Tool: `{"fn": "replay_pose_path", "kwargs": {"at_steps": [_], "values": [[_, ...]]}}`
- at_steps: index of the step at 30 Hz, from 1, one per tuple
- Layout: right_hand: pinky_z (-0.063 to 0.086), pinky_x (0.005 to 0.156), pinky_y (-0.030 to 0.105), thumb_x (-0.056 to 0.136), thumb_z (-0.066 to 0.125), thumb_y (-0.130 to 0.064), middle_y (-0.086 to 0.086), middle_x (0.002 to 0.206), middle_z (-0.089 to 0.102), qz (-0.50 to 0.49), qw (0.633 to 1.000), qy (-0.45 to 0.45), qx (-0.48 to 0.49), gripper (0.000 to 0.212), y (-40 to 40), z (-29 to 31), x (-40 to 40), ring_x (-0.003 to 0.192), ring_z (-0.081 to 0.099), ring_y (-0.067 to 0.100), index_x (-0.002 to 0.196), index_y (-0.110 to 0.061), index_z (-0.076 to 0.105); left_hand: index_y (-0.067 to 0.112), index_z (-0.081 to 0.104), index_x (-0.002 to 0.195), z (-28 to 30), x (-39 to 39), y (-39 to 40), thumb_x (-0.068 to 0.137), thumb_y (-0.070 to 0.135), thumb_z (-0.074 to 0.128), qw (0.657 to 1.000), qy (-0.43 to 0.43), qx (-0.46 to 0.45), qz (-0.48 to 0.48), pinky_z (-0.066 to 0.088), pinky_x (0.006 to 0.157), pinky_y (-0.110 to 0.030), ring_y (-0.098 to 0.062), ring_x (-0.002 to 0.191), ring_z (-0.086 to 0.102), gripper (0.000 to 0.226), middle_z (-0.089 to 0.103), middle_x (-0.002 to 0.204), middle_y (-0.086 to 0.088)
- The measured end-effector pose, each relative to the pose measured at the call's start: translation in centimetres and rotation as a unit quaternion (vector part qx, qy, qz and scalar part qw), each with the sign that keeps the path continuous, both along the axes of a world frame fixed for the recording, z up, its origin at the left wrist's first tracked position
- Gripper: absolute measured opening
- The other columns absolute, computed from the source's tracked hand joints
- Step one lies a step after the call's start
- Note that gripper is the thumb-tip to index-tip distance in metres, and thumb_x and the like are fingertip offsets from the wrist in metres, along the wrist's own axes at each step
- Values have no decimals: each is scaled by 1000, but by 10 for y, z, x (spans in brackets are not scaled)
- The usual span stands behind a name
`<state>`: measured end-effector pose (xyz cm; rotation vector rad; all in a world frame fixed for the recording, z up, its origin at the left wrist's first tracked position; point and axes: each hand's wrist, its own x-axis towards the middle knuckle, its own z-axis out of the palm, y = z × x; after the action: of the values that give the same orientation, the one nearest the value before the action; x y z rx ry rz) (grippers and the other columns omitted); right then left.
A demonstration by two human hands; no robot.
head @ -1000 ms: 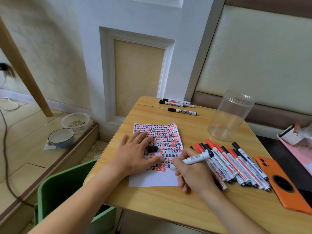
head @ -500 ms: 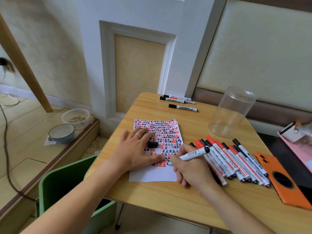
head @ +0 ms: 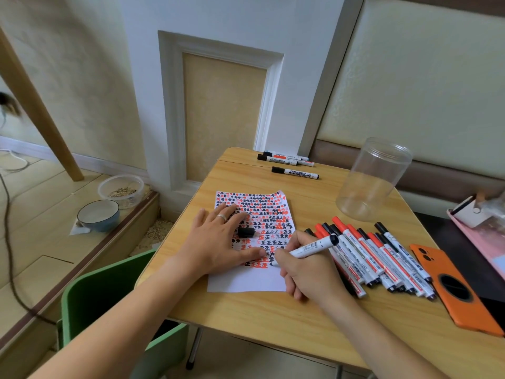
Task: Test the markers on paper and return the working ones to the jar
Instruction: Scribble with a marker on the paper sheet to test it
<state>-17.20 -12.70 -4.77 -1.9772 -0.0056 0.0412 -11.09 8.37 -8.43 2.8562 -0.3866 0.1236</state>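
Note:
A white paper [head: 247, 281] covered with red and black marks lies on the wooden table [head: 273, 321]. My left hand [head: 218, 242] rests flat on it with spread fingers. A loose black cap [head: 246, 232] lies on the paper beside my left fingers. My right hand [head: 306, 269] grips an uncapped white marker [head: 311, 247] with its tip on the paper. Several red- and black-capped markers [head: 382, 258] lie in a row to the right. A clear plastic jar [head: 374, 179] stands empty at the back right.
Three markers [head: 292, 165] lie at the table's far edge. An orange phone [head: 453, 288] lies at the right, and a pink tray [head: 481, 228] sits beyond it. A green chair [head: 103, 296] stands at the left. Two bowls [head: 109, 203] sit on the floor step.
My right hand has shifted the marker tip slightly down the paper, writing. The left hand stays flat on the sheet. The camera has tilted a little.

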Motion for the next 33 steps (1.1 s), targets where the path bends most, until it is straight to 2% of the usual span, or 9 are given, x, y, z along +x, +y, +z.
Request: {"fn": "replay_pose_path", "kwargs": {"at_steps": [7,16,33], "values": [[33,36,23,91,67,-13,13,54,61,3,1000,4,-5,24,0,2,-1,33,47,22,86,2,49,39,21,159,1,-1,0,61,105,12,1000,4,0,-1,-1,125,-52,-14,157,3,118,12,170,10],[31,37,23,90,67,-16,20,54,63,-15,1000,9,5,24,-2,0,2,34,46,25,87,1,50,39,19,159,1,0,1,63,105,16,1000,11,4,-4,-2,126,-52,-16,157,5,116,12,170,9],[33,36,23,91,67,-15,12,54,61,18,1000,-5,-6,23,-1,0,0,34,49,20,84,-2,49,39,21,159,1,-1,0,59,106,10,1000,4,1,-1,0,125,-51,-15,157,4,120,13,169,9]]}}
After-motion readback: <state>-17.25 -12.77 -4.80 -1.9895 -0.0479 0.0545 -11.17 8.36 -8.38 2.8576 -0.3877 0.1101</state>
